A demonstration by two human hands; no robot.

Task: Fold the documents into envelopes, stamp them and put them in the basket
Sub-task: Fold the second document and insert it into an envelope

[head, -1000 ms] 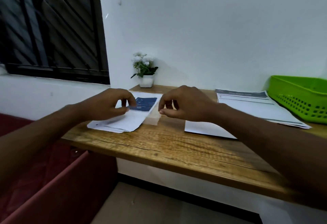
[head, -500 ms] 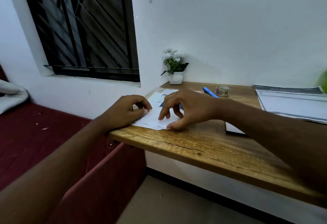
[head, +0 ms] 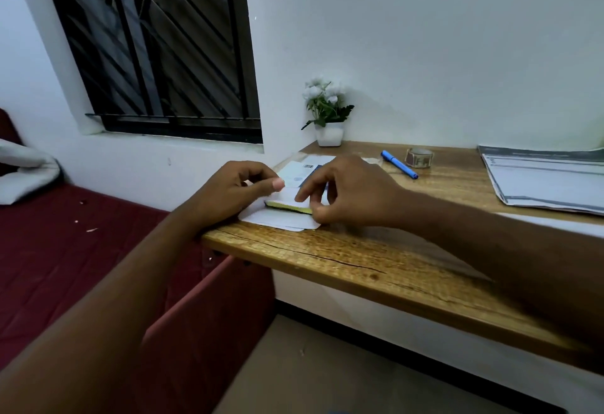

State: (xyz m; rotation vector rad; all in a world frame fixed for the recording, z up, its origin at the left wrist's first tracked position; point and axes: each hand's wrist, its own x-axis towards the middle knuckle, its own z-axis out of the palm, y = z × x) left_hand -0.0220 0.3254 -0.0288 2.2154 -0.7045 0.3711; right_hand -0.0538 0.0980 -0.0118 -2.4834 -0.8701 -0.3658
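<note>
A small white pad with a yellow-green edge (head: 287, 205) lies on a white envelope (head: 277, 220) at the left end of the wooden desk (head: 327, 250). My right hand (head: 349, 191) grips the pad's right end, index finger on its top sheet and thumb at its near corner. My left hand (head: 233, 193) is pinched, thumb against forefinger, at the pad's upper left edge; what sits in the pinch is too small to tell. Behind the hands lies a paper with a barcode and a blue patch (head: 302, 169). A stack of documents (head: 542, 181) lies at the right.
A blue pen (head: 398, 164) and a roll of tape (head: 419, 157) lie behind my right hand. A small potted plant (head: 328, 119) stands against the wall. A red couch (head: 65, 250) sits left of the desk, below a barred window (head: 157, 44).
The view has swung left, so the green basket has left the frame. Both hands moved from the flat papers onto the small pad, which now shows between them.
</note>
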